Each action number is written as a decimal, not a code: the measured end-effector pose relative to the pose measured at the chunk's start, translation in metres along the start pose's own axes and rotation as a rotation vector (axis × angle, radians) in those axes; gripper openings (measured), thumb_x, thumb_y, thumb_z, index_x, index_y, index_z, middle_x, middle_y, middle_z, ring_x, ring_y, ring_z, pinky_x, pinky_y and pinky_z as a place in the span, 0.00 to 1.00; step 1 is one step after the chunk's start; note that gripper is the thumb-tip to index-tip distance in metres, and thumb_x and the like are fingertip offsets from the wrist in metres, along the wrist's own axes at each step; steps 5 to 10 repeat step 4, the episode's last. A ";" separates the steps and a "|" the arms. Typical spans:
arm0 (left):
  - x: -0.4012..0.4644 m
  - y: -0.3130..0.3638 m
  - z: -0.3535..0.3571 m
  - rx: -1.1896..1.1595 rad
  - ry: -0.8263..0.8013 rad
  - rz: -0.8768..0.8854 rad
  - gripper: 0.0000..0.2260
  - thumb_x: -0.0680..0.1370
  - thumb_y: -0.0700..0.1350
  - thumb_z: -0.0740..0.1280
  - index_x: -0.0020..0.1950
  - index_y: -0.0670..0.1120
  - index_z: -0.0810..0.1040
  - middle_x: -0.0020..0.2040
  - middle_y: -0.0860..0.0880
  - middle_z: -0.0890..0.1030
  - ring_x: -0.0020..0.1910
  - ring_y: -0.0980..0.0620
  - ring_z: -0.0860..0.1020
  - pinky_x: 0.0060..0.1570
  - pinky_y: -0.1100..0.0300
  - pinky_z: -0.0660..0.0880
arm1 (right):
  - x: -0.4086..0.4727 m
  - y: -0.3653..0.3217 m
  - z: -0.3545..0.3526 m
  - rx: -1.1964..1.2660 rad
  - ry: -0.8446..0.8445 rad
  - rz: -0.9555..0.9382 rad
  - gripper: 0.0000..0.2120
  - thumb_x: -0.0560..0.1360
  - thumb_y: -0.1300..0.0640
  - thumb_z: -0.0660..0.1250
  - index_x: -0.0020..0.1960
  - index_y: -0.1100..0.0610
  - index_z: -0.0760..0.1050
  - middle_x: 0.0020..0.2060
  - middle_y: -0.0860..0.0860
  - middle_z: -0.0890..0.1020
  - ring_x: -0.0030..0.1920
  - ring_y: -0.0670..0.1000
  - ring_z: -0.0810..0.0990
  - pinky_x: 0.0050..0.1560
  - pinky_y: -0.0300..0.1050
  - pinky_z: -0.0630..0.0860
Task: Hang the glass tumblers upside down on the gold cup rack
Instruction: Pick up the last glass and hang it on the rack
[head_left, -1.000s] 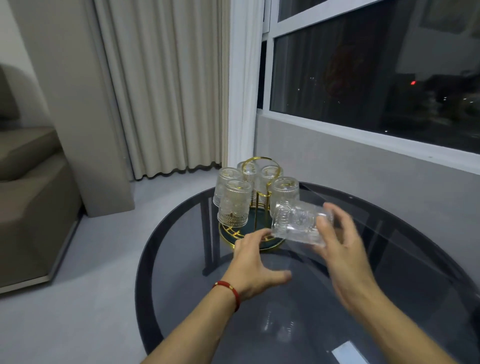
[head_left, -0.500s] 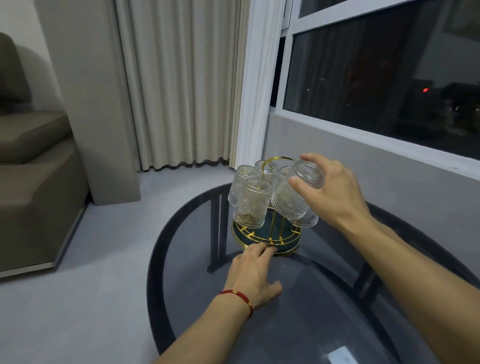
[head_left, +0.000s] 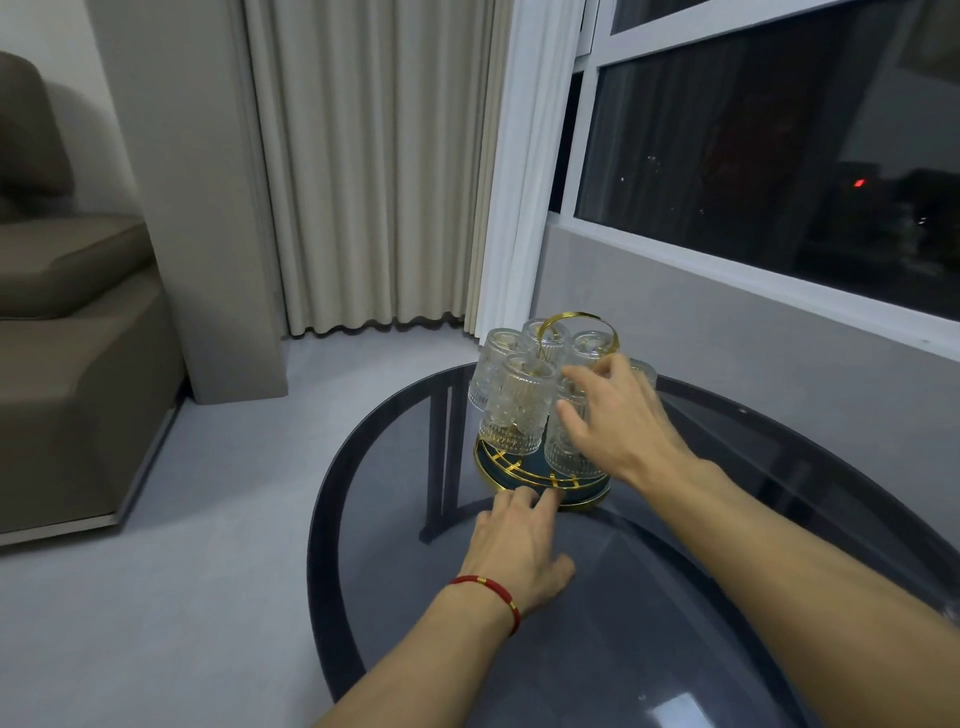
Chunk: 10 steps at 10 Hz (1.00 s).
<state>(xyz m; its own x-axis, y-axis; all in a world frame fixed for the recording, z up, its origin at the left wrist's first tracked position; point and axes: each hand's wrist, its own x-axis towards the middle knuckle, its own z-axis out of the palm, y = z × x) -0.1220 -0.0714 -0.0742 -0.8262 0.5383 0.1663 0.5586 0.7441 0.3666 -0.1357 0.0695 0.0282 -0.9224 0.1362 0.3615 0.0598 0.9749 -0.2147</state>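
Tumblers (head_left: 519, 410) at frame centre: last one now hung on gold rack (head_left: 540, 480), my right hand (head_left: 618, 421) releasing, left hand (head_left: 519, 545) empty, steadying the base.

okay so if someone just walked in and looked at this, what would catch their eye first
Most likely the gold cup rack at the far edge of the dark glass table, crowded with upturned ribbed glass tumblers. Next, the right hand spread over the front-right tumbler, and the left hand flat at the rack's base.

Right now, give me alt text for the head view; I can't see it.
A gold cup rack on a dark glass table holds ribbed glass tumblers upside down. The right hand rests on the near-right tumbler; the left hand lies flat, fingertips at the rack's base.
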 end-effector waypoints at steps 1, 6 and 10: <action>-0.002 0.003 -0.007 -0.010 0.044 0.016 0.25 0.76 0.50 0.67 0.72 0.47 0.68 0.63 0.44 0.78 0.64 0.41 0.72 0.60 0.45 0.73 | -0.002 -0.003 0.003 -0.062 0.013 -0.010 0.23 0.84 0.46 0.57 0.78 0.49 0.69 0.70 0.62 0.71 0.68 0.64 0.74 0.63 0.60 0.76; -0.022 0.019 -0.036 -0.280 0.227 0.055 0.21 0.75 0.48 0.68 0.68 0.52 0.76 0.56 0.52 0.84 0.58 0.50 0.80 0.59 0.51 0.77 | -0.040 0.003 -0.018 -0.091 0.109 0.006 0.22 0.84 0.44 0.57 0.74 0.50 0.69 0.70 0.56 0.72 0.64 0.59 0.79 0.53 0.57 0.79; -0.022 0.019 -0.036 -0.280 0.227 0.055 0.21 0.75 0.48 0.68 0.68 0.52 0.76 0.56 0.52 0.84 0.58 0.50 0.80 0.59 0.51 0.77 | -0.040 0.003 -0.018 -0.091 0.109 0.006 0.22 0.84 0.44 0.57 0.74 0.50 0.69 0.70 0.56 0.72 0.64 0.59 0.79 0.53 0.57 0.79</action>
